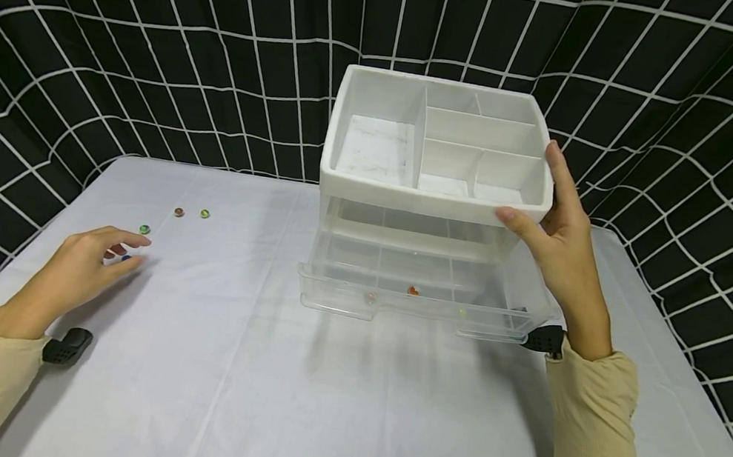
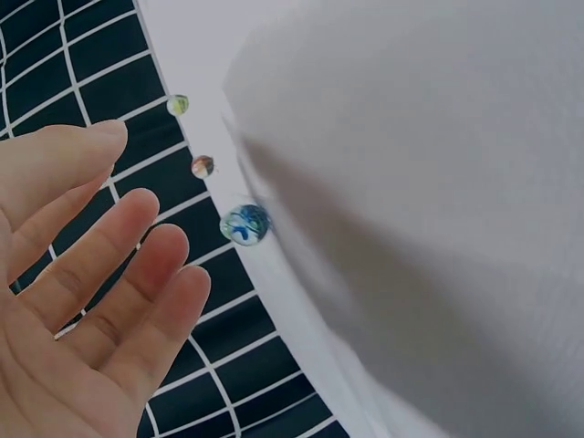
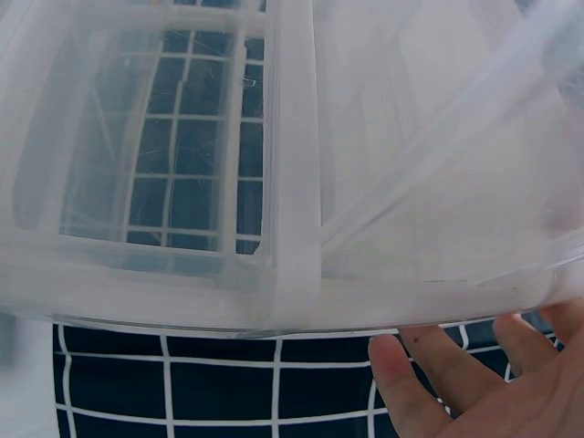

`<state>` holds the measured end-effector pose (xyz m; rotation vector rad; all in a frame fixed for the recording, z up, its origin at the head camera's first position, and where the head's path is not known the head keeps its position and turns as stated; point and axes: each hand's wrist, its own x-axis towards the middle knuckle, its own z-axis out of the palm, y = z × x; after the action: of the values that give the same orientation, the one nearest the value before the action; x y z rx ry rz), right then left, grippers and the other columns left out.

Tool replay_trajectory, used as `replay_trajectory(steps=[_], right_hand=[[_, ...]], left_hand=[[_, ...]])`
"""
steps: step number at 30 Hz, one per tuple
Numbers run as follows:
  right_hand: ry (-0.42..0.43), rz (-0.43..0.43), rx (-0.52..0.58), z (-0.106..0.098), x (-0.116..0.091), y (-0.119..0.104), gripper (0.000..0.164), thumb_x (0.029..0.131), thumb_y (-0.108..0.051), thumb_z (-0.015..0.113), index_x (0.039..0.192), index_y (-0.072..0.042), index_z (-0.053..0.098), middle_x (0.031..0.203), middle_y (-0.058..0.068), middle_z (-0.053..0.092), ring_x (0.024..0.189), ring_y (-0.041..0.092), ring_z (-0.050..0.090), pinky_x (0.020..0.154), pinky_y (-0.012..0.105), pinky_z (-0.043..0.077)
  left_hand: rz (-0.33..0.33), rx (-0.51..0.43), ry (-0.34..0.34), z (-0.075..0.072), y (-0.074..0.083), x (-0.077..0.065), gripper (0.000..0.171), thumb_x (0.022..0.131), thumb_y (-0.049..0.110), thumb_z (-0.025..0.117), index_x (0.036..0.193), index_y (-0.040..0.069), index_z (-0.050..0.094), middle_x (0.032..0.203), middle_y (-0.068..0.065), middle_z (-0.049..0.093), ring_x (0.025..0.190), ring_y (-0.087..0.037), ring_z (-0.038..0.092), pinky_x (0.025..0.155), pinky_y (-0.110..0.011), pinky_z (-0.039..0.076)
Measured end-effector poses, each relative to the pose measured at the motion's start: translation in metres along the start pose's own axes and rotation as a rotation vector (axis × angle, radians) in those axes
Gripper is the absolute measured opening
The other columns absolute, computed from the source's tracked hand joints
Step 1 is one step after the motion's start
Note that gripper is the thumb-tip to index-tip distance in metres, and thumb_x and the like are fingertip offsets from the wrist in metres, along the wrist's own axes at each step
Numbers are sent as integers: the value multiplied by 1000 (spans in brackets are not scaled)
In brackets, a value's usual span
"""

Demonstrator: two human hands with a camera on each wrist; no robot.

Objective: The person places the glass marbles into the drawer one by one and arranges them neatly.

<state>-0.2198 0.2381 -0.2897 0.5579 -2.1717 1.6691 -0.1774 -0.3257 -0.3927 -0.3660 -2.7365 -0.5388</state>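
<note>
A white desktop drawer organizer (image 1: pixel 436 204) stands at the back of the table, its clear lower drawer (image 1: pixel 339 293) pulled out. Inside the drawer lie an orange marble (image 1: pixel 413 291) and other small, faint ones. My right hand (image 1: pixel 565 253) grips the organizer's right side, thumb on the front rim; several of its fingers (image 3: pixel 429 365) show in the right wrist view. On the left, my left hand (image 1: pixel 84 262) hovers with loosely bent fingers beside a blue marble (image 2: pixel 245 224), partly hidden in the head view. Near it lie a green marble (image 1: pixel 145 230), a reddish-brown marble (image 1: pixel 179 212) and a yellow-green marble (image 1: pixel 205 214).
A white cloth (image 1: pixel 295 400) covers the table. Black fabric with a white grid (image 1: pixel 223 57) hangs behind and along both sides. The organizer's top has several open compartments (image 1: pixel 378 148). The drawer front juts out toward me over the cloth.
</note>
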Motion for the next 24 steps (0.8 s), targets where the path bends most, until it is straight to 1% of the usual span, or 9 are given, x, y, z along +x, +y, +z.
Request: replay_trajectory(steps=[2,9,12,15,18,21,24], right_hand=[[1,1,-10,0,0,0,86,90,0,69,157,-29,24,162,8,28,120,19,49,88,10,49],[2,2,-21,0,0,0,86,90,0,69,157,-29,24,161,9,28,120,20,49,88,9,49],[3,3,-28,0,0,0,87,90,-1,69,157,-29,23,161,9,29,120,19,50,88,9,49],[3,4,-36,0,0,0,87,90,-1,69,157,-29,23,161,9,29,120,19,50,88,9,49],[3,4,-33,0,0,0,87,90,-1,70,157,-29,23,160,9,30,120,19,50,88,9,50],[2,1,-16,0,0,0,87,89,0,70,157,-29,23,160,10,29,119,19,50,88,10,50],[0,-3,-1,0,0,0,87,89,0,69,157,-28,24,161,10,29,119,19,50,88,10,50]], left_hand=[[-10,5,-9,0,-2,0,28,79,1,78,106,2,72,102,-23,71,79,-35,66,64,-28,47],[-40,13,-39,0,-6,-1,28,79,2,78,106,1,71,104,-25,70,79,-36,67,63,-29,47],[-61,17,-65,1,-6,-1,28,81,3,78,107,-1,71,104,-27,69,80,-36,66,65,-37,49],[-100,11,-108,1,-6,-2,29,82,5,77,109,-2,70,104,-29,67,83,-39,65,67,-47,51],[-136,1,-150,0,-6,-2,30,83,6,76,111,-4,69,104,-31,66,85,-41,64,70,-54,50],[-157,2,-179,0,-8,-2,31,84,6,75,112,-5,68,105,-31,65,86,-40,63,71,-55,50],[-164,6,-201,-1,-10,-2,32,84,7,74,113,-5,67,105,-31,65,85,-38,62,70,-52,49]])
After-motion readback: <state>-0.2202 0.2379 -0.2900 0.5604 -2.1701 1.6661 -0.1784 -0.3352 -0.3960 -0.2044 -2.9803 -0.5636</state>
